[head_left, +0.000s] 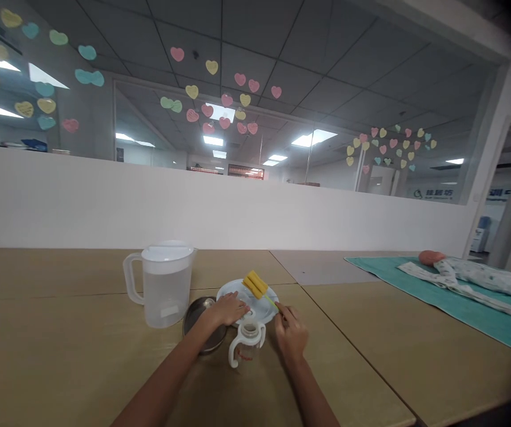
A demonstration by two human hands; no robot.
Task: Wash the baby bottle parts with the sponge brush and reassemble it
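My right hand [291,333] is closed around the thin green handle of a yellow sponge brush [255,284], whose head is raised over a white plate [270,292]. Over the plate's left side, my left hand [229,308] reaches with its fingers stretched; whether it touches anything there is hard to tell. Just in front of the plate stands a small clear bottle [249,344] with white handles and an open top. Partly under my left forearm lies a round metal dish [195,314].
A clear plastic pitcher [166,290] holding liquid stands left of the dish. On the right, a doll [482,274] and white cloth lie on a green mat [442,302]. A white wall [220,213] with windows rises behind the table [60,350].
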